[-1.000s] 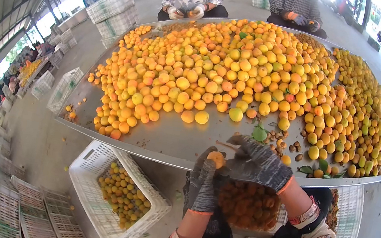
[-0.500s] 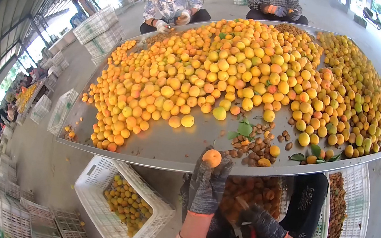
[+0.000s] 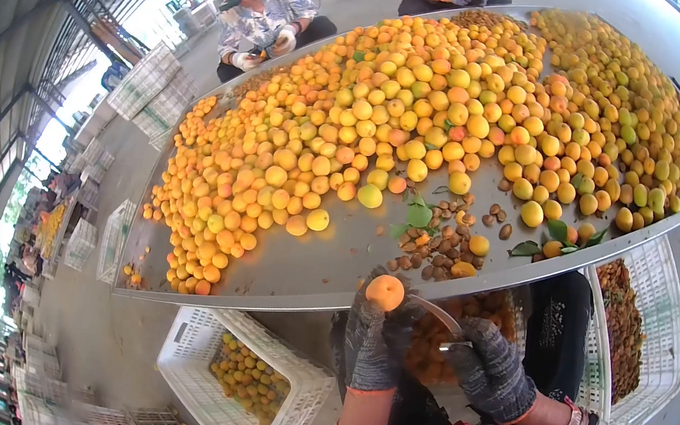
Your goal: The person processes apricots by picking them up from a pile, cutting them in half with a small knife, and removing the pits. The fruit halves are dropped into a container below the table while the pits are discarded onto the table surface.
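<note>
Fabric in a red floral print covers the lap at the bottom edge, and from it rise two forearms in grey knitted work gloves with orange cuffs. The left hand (image 3: 374, 342) is clenched around a round, smooth orange apricot (image 3: 385, 292), pinched at the fingertips just below the table's near rim. The right hand (image 3: 493, 370) grips a small knife (image 3: 435, 313) whose thin curved metal blade reaches toward the apricot; whether its tip touches the fruit I cannot tell.

Behind the hands, under the table, sits a crate of darker orange cut fruit (image 3: 465, 321). To the right stands a white slatted plastic basket (image 3: 656, 352) holding brown pits, and to the left on the concrete floor a white lattice crate (image 3: 192, 358) holds small yellow apricots.

The grey sheet-metal table (image 3: 304, 269) has a dull, flat surface with a raised lip. Near its front edge lie a cluster of brown almond-shaped pits (image 3: 441, 251) and a few green leaves (image 3: 419, 216). Beyond them spreads a broad heap of apricots (image 3: 426, 119), yellow to blushed orange, filling most of the table.

At the far side two seated people (image 3: 264, 18) in patterned shirts and gloves work at the fruit. Stacked white crates (image 3: 147, 84) stand along the left.
</note>
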`<state>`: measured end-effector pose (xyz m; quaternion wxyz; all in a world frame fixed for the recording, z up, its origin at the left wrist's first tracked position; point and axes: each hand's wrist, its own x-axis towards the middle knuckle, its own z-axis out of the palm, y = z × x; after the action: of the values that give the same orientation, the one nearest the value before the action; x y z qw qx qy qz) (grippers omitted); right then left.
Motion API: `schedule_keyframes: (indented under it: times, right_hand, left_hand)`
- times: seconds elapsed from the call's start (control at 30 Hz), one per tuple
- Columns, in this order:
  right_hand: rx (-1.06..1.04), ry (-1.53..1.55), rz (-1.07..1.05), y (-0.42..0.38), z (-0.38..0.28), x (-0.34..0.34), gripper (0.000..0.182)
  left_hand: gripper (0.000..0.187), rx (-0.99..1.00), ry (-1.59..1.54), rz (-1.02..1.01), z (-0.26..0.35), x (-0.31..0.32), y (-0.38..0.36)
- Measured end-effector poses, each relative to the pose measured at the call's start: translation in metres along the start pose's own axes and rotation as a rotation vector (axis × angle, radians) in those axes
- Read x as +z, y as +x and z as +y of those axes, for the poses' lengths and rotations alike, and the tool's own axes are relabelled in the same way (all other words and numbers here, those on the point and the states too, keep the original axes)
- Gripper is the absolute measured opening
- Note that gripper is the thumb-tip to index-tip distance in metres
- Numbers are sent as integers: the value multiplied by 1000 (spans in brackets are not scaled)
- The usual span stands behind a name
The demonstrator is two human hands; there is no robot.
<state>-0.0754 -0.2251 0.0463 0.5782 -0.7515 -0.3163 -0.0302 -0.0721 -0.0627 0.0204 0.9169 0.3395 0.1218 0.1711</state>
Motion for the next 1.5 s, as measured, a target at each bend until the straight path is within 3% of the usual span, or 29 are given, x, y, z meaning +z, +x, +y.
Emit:
schedule_keyframes:
  times: [0.1, 0.2, 0.27, 0.3, 0.37, 0.43, 0.53, 0.6, 0.73, 0.8, 0.83, 0.9, 0.93, 1.0, 1.1, 1.13, 1.2, 1.3, 1.37, 1.4, 1.5]
  right_hand:
    - [-106, -66, 39, 13, -1, 9, 44]
    - [-77, -111, 46, 13, 7, 17, 45]
    - [-80, -95, 70, 14, 8, 20, 43]
    - [-84, -79, 93, 14, 8, 21, 42]
    - [-15, -69, 44, 15, 5, 18, 41]
    - [55, -59, -5, 15, 6, 19, 39]
    - [8, 25, 63, 15, 12, 22, 36]
    - [-61, -82, 54, 18, 10, 17, 39]
    - [-30, -102, -44, 22, 7, 3, 41]
    - [-407, -678, -226, 20, 11, -5, 31]
    - [-408, -681, -226, 20, 10, -4, 31]
    - [-234, -381, -111, 20, 10, 5, 38]
    - [-235, -382, -111, 20, 11, 13, 38]
    - [7, 93, 130, 19, 17, 28, 35]
    - [77, 138, 33, 12, 29, 27, 37]
    - [77, 138, 32, 11, 27, 22, 37]
    - [-151, -258, -133, 18, 20, 4, 39]
    - [-234, -347, -150, 32, 14, -3, 43]
    - [-132, -218, -78, 35, 8, 11, 43]
    - [-27, -94, -10, 35, 7, 15, 42]
    - [-43, -157, -1, 32, 11, 19, 42]
  left_hand:
    - [50, -18, -1, -39, -5, -1, -4]
    - [45, 39, 152, -51, -6, 6, -8]
    - [49, 134, 625, -35, -6, 5, -6]
    - [49, 130, 625, -35, -8, 6, -7]
    - [53, 77, 290, 50, -13, 10, -10]
    - [54, 67, 305, 19, -11, 11, -11]
    - [52, 64, 296, -21, -10, 8, -12]
    - [49, 69, 275, -35, -8, 4, -10]
    - [42, 107, 455, -137, 7, -4, -4]
    - [40, 112, 534, -155, 14, -2, -4]
    - [38, 127, 612, -178, 16, 0, -3]
    - [37, 144, 687, -203, 12, 8, -7]
    - [34, 169, 595, -103, 1, 16, -13]
    - [31, 192, 497, -5, -5, 23, -17]
    - [30, 246, 602, -43, -1, 23, -15]
    - [30, 146, 621, -113, 6, 19, -10]
    - [30, 54, 635, -180, 15, 17, -5]
    - [32, 59, 726, -195, 16, 20, -5]
    - [37, 173, 623, 41, 3, 32, -8]
    - [37, 176, 617, 38, 0, 37, -10]
    - [41, 87, 485, 187, -5, 42, -14]
